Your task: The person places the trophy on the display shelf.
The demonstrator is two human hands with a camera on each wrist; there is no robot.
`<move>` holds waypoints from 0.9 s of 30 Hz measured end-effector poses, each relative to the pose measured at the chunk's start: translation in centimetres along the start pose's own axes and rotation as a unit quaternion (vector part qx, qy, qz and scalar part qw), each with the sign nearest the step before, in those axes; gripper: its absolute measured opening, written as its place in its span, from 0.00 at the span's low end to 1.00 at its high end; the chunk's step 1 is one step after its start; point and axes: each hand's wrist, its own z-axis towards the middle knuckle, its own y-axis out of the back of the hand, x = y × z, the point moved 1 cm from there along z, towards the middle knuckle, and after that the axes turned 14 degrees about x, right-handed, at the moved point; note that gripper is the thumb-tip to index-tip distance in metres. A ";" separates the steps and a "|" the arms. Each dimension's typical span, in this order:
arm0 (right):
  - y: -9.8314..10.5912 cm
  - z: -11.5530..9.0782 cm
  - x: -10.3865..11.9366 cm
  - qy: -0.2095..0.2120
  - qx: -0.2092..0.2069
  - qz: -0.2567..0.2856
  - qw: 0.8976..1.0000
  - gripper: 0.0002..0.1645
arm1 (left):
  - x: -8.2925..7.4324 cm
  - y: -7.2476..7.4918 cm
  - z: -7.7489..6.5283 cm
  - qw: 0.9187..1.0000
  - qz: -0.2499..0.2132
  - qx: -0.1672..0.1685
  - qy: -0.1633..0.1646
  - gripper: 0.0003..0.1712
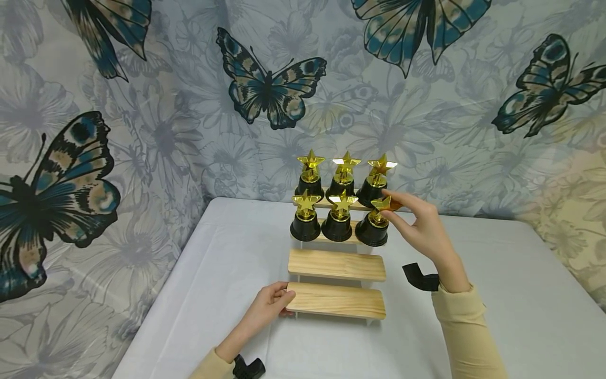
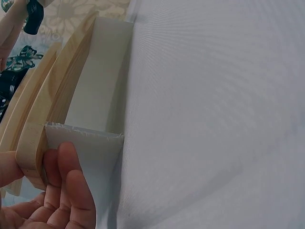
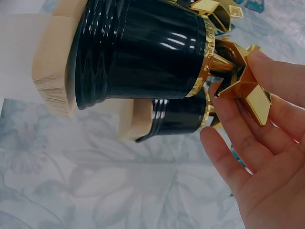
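My right hand [image 1: 423,226] pinches the gold star of a black-based trophy [image 1: 371,233] at the right end of the second row from the back. In the right wrist view, thumb and fingers hold that star [image 3: 255,102], and the trophy's black base [image 3: 147,52] is right at the wooden step. At the lower left, my left hand [image 1: 266,306] grips the left end of the lowest wooden step [image 1: 336,301]. In the left wrist view its thumb lies on one side of the board [image 2: 32,148] and the curled fingers on the other.
Several other star trophies [image 1: 336,229] stand in two rows on the upper steps of the tiered stand. A bare wooden step [image 1: 336,265] lies between them and the lowest one. White cloth covers the table [image 1: 227,237]; a butterfly-print fabric [image 1: 180,131] hangs behind.
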 end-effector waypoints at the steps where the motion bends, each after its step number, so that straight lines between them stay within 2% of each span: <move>1: -0.1 0.0 -0.1 -0.001 0.001 0.000 1.000 0.28 | -0.4 -0.1 -0.1 1.000 0.000 0.001 -0.001 0.23; 5: -0.3 0.1 -0.3 -0.004 0.003 0.004 1.000 0.28 | -2.0 -0.3 -0.6 1.000 0.000 0.003 -0.008 0.22; 7: -0.3 0.1 -0.4 -0.005 0.002 0.007 1.000 0.28 | -2.3 -0.4 -0.7 1.000 0.001 0.004 -0.007 0.22; 27: -0.6 0.5 -0.4 -0.022 0.008 0.016 1.000 0.30 | -2.2 -0.3 -0.6 1.000 0.011 0.000 0.000 0.22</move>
